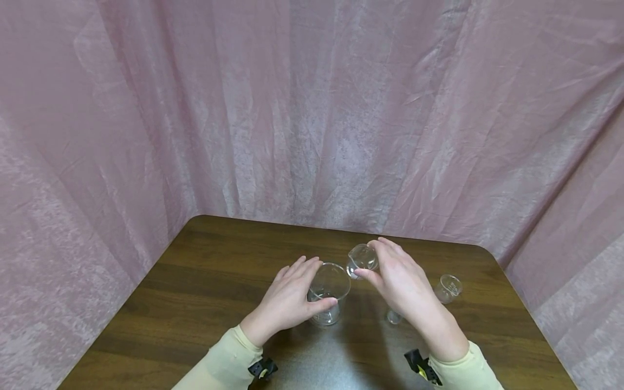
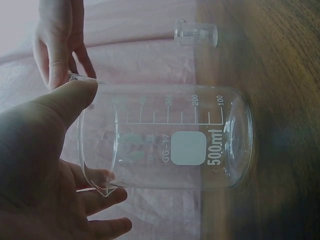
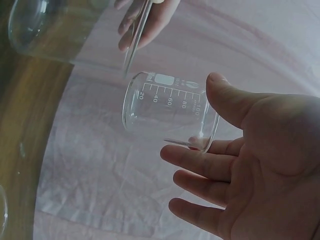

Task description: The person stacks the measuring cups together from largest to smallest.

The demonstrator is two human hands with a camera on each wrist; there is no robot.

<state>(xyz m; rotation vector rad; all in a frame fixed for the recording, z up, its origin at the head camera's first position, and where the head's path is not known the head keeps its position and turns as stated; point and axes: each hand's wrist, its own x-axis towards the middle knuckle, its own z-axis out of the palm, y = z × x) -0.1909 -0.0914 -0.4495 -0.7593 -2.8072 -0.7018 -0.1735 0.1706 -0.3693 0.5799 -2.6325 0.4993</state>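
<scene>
A large clear glass beaker, marked 500 ml in the left wrist view, stands upright on the table. My left hand holds it near the rim, thumb on one side and fingers on the other. Up off the table, my right hand pinches a smaller glass beaker by its rim between thumb and fingers. This small beaker has a scale up to 100 and is close beside the large one's rim. Both beakers look clear; whether they contain liquid, I cannot tell.
Another small glass beaker stands to the right of my right wrist. A small round glass base shows beside the right forearm, partly hidden. Pink curtains hang behind the dark wooden table.
</scene>
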